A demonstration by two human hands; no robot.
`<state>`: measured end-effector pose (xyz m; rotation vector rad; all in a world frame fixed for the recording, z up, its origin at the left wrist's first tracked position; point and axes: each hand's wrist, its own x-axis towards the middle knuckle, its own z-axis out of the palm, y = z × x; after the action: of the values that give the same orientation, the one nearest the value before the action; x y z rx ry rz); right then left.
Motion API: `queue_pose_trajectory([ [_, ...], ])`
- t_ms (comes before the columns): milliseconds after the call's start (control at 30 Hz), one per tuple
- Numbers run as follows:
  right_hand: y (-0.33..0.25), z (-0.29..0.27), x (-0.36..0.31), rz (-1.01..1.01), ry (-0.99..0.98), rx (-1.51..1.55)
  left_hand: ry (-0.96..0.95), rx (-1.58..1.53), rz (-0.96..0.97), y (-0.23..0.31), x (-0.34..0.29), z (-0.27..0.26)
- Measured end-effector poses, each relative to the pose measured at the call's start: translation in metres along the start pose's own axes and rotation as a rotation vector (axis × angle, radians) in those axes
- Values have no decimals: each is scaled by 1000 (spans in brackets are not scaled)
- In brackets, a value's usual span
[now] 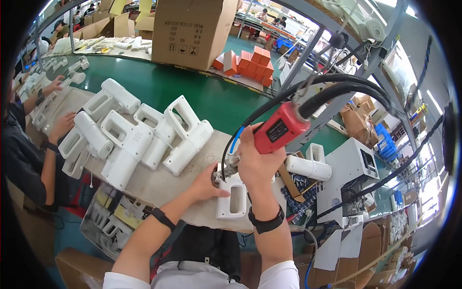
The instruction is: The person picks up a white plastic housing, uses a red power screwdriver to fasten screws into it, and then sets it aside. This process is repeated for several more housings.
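My right hand (257, 164) is wrapped round a red powered screwdriver (280, 129), which hangs from above with thick black cables. Its metal nose points down and left to the upper end of a white plastic housing (223, 207). This housing has a looped handle and lies on the worktable in front of me. My left hand (207, 183) grips the housing's upper left side, its thumb near the handle opening. The screwdriver's tip and the spot under it are partly hidden by my hands.
Several similar white housings (126, 144) lie on the worktable (197, 207) to the left. A co-worker's hands (62, 126) are beside them. On the right are another white housing (310, 166), a box of small dark screws (299, 190) and a white machine (344, 168).
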<state>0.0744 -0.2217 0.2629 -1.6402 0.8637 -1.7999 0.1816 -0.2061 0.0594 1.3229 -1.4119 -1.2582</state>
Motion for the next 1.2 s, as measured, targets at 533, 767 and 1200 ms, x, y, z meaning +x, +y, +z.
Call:
queue_pose_trajectory([
  [533, 23, -1, -17, 153, 22, -7, -13, 4, -21, 8, -3, 1],
  [767, -3, -18, -3, 47, 4, 20, -34, -74, -27, 8, 0, -1],
  [1200, 34, -19, -26, 127, -12, -32, 21, 238, 41, 26, -26, 27],
])
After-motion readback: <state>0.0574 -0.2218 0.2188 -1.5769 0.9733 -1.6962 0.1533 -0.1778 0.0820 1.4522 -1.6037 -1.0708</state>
